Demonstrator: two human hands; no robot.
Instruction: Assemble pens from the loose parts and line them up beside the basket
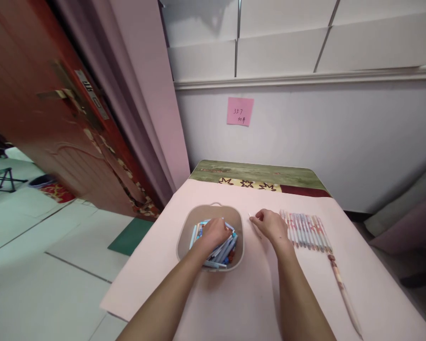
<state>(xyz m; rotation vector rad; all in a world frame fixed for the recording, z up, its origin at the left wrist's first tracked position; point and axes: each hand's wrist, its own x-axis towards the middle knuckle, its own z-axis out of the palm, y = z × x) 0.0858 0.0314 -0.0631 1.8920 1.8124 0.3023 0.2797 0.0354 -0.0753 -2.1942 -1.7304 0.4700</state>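
My left hand [216,233] reaches into a beige basket [182,237] full of pens [224,252], its fingers down among them; what they hold, if anything, is hidden. To the right of the basket, my right hand [268,223] pinches a thin, light-coloured item just above the pink table cover, too small to make out. Several pens with pale and reddish patterns [305,231] lie side by side in a row just right of that hand. Below the row's right end a long brown and cream pen [345,296] lies alone, slanting toward the front edge.
A pink cover [234,308] lies over the table, and its green patterned back edge [259,171] shows by the wall. A pink note [240,112] is stuck on the wall. At the left stand a reddish door [57,118] and a purple curtain [142,94].
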